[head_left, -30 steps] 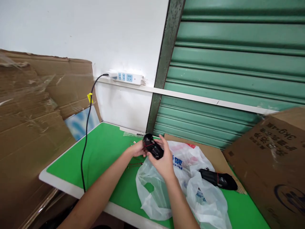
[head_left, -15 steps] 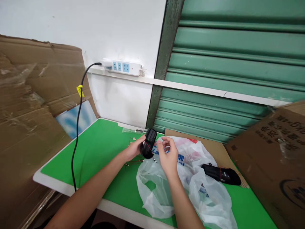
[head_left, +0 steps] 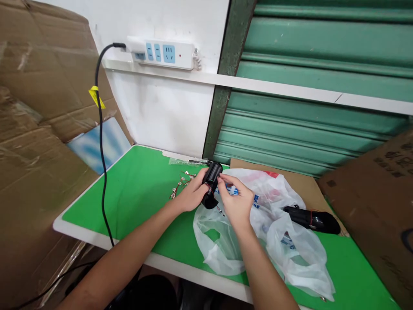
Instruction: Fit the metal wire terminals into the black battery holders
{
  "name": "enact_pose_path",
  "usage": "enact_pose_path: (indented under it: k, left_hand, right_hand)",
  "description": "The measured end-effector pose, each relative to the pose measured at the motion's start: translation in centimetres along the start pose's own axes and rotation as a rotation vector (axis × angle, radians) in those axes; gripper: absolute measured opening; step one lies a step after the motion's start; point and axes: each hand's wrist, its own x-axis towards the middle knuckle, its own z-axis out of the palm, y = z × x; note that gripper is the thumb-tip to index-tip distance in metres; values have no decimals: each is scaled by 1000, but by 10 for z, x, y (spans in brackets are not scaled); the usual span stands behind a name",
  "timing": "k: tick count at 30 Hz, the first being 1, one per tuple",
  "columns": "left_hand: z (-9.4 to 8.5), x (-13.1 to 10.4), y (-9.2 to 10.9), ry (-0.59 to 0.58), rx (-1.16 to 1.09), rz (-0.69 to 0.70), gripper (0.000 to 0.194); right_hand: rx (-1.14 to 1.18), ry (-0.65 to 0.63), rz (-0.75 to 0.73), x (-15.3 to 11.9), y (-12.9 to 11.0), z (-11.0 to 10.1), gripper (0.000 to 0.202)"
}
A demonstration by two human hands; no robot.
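Observation:
Above the green-topped table, my left hand grips a black plastic part with thin red wires. My right hand is at the part's right side, thumb and forefinger pinched together; what sits between the fingertips is too small to make out. A short wire end hangs below the part. Behind my left hand lie several small wired pieces. A white plastic bag is spread under and beside my right hand. A second black part with a red wire rests to its right.
Cardboard boxes stand at the left and right. A black cable hangs from a power strip across the table's left side. Cardboard lies behind the bag, before a green shutter.
The view has shifted and come closer to the wall. My right fingers have moved in against the black part and closed into a pinch, and my left thumb now lies across its front.

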Motion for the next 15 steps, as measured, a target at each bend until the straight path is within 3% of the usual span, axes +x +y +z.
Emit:
enact_pose_path:
  k: [8,15]
  left_hand:
    - [-4,1,-6,78,87,43,54]
    - [-5,0,-6,50,147,77,72]
  right_hand:
    - [-102,-268,-379,-3,1,-1,29]
    - [-214,-202,-388,-5,8,0,56]
